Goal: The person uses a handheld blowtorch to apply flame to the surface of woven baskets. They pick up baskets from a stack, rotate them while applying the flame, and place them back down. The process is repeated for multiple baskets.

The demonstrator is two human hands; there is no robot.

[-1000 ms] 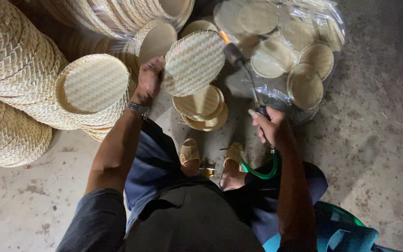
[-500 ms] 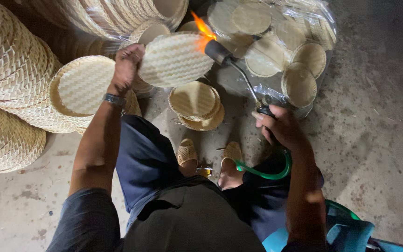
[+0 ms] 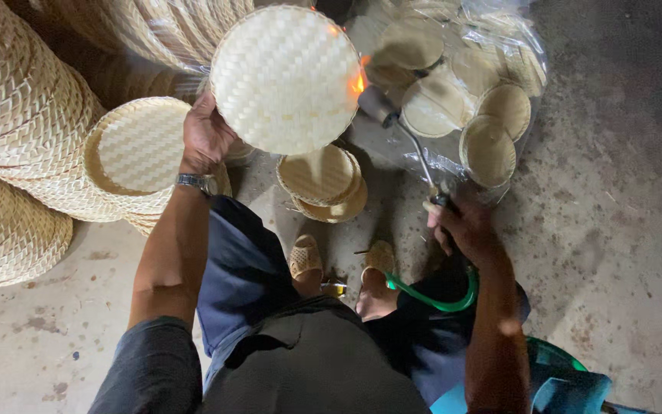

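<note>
My left hand (image 3: 207, 136) grips a round woven bamboo tray (image 3: 286, 80) by its left rim and holds it up, its flat face towards me. My right hand (image 3: 463, 227) is closed around the handle of a gas torch (image 3: 406, 134) with a long thin metal neck. The torch head sits at the tray's right edge, where a small orange flame (image 3: 358, 80) shows. A green hose (image 3: 438, 295) curves from the torch handle down past my right knee.
Tall stacks of woven trays (image 3: 17, 123) stand at the left, with one stack (image 3: 138, 157) beside my left wrist. A small pile of trays (image 3: 322, 184) lies ahead of my feet. A clear plastic bag of trays (image 3: 469, 92) lies at upper right on the concrete floor.
The tray has turned from edge-on to facing me and moved right and closer. The torch flame went from the tray's upper side to its right rim. My right hand drew nearer.
</note>
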